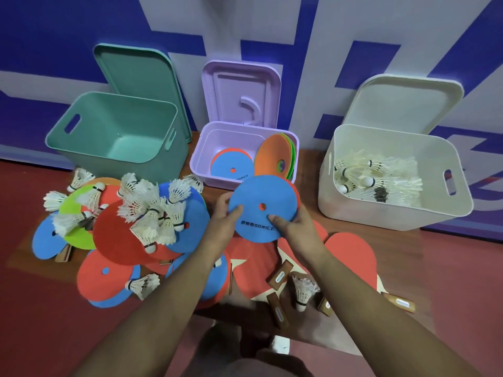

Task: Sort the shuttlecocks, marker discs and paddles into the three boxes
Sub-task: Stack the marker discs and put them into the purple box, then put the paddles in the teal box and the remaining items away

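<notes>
**Holding a blue disc up by the purple box**

We've got both hands on one blue marker disc (258, 202), held up just in front of the purple box (196, 159). Our left hand (221, 221) pinches its left edge, thumb on the face and fingers curled behind. Our right hand (296, 229) pinches the lower right edge the same way. A red rim (297, 193) peeks out behind the disc, and we can't tell if that's a second one stacked on it.

Inside the purple box a flat blue disc (230, 167) lies on the bottom, and orange and green discs (272, 155) lean on the right wall. The white box (353, 213) on the right holds shuttlecocks (377, 182). The green box (122, 159) stands open on the left. A heap of shuttlecocks (152, 210) sits on loose discs at left, and red paddles (351, 254) lie under our forearms.
</notes>
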`<state>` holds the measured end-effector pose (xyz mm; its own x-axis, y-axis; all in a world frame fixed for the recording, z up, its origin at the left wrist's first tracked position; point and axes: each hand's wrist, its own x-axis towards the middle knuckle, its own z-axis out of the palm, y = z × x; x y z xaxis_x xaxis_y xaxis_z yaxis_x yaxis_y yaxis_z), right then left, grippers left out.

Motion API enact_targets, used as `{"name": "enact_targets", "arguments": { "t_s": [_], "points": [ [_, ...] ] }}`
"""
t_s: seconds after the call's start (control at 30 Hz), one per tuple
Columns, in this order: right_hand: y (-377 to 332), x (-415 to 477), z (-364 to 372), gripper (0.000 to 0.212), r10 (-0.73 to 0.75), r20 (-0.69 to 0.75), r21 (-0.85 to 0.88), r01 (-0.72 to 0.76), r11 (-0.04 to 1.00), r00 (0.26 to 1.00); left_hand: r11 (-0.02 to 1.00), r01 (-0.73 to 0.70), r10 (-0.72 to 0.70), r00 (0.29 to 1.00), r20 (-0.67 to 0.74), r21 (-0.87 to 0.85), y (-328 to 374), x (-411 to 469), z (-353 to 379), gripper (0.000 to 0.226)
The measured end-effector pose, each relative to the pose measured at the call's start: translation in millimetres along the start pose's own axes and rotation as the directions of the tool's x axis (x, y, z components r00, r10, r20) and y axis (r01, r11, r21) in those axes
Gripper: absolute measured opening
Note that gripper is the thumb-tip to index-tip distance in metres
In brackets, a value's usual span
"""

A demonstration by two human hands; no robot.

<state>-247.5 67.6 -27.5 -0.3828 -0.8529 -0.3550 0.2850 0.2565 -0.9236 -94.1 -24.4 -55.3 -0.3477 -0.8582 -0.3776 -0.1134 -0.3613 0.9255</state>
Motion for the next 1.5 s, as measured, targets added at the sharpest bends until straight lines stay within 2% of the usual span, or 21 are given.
{"name": "enact_targets", "arguments": {
  "t_s": [0.1, 0.2, 0.3, 0.4, 0.57, 0.63, 0.7, 0.8, 0.93, 1.03, 1.07, 1.13, 1.2, 1.3, 1.4, 1.5],
  "points": [
    [-10, 14, 22, 0.055, 0.041, -0.023, -0.103, -0.043, 0.994, 0.999, 0.99, -0.09, 0.1, 0.99, -0.095, 0.11, 20, 12, -12, 0.036],
    [-26, 37, 41, 0.045, -0.006, -0.11, -0.183, -0.014, 0.983, 0.994, 0.99, -0.131, 0.137, 0.984, -0.116, 0.059, 35, 37, -29, 0.049],
    [-39, 68, 56, 0.036, -0.033, -0.171, -0.273, -0.015, 0.962, 0.985, 0.965, -0.177, 0.203, 0.971, -0.125, 0.195, 54, 71, -45, 0.041],
    [-49, 105, 70, 0.023, -0.024, -0.194, -0.367, -0.05, 0.929, 0.981, 0.942, -0.138, 0.179, 0.978, -0.109, 0.305, 69, 116, -64, 0.035],
    [-46, 161, 88, 0.026, 0.015, -0.273, -0.453, -0.143, 0.88, 0.962, 0.886, -0.116, 0.162, 0.985, -0.063, 0.449, 81, 186, -83, 0.044],
    [-37, 181, 93, 0.034, 0.003, -0.307, -0.496, -0.163, 0.853, 0.952, 0.832, -0.11, 0.153, 0.988, -0.034, 0.543, 80, 208, -85, 0.046],
    [-31, 196, 95, 0.048, 0.031, -0.336, -0.534, -0.217, 0.817, 0.941, 0.727, -0.145, 0.169, 0.985, 0.029, 0.671, 77, 225, -86, 0.044],
    [-23, 210, 93, 0.043, 0.061, -0.361, -0.583, -0.277, 0.764, 0.93, 0.541, -0.152, 0.164, 0.984, 0.073, 0.827, 69, 238, -86, 0.039],
    [-11, 219, 91, 0.037, 0.045, -0.321, -0.676, -0.262, 0.689, 0.946, 0.381, -0.161, 0.137, 0.984, 0.117, 0.91, 59, 245, -84, 0.029],
    [-8, 213, 92, 0.041, 0.034, -0.292, -0.73, -0.246, 0.637, 0.956, 0.33, -0.215, 0.162, 0.972, 0.169, 0.919, 56, 240, -85, 0.036],
    [-9, 208, 92, 0.044, 0.019, -0.289, -0.734, -0.234, 0.637, 0.957, 0.34, -0.224, 0.18, 0.969, 0.171, 0.913, 56, 236, -86, 0.041],
    [-14, 191, 92, 0.043, -0.023, -0.269, -0.738, -0.191, 0.647, 0.963, 0.444, -0.21, 0.185, 0.973, 0.14, 0.871, 62, 223, -87, 0.042],
    [-19, 170, 89, 0.037, -0.076, -0.238, -0.737, -0.129, 0.663, 0.968, 0.548, -0.196, 0.175, 0.977, 0.117, 0.813, 67, 203, -85, 0.033],
    [-26, 135, 79, 0.03, -0.146, -0.215, -0.725, -0.057, 0.687, 0.966, 0.629, -0.236, 0.19, 0.971, 0.148, 0.741, 71, 162, -75, 0.022],
    [-24, 96, 61, 0.025, -0.219, -0.161, -0.761, 0.02, 0.648, 0.962, 0.708, -0.263, 0.193, 0.965, 0.179, 0.655, 63, 116, -58, 0.015],
    [-17, 61, 37, 0.019, -0.277, -0.137, -0.781, 0.068, 0.621, 0.951, 0.792, -0.218, 0.134, 0.973, 0.187, 0.57, 40, 77, -36, 0.014]
  ]
}}
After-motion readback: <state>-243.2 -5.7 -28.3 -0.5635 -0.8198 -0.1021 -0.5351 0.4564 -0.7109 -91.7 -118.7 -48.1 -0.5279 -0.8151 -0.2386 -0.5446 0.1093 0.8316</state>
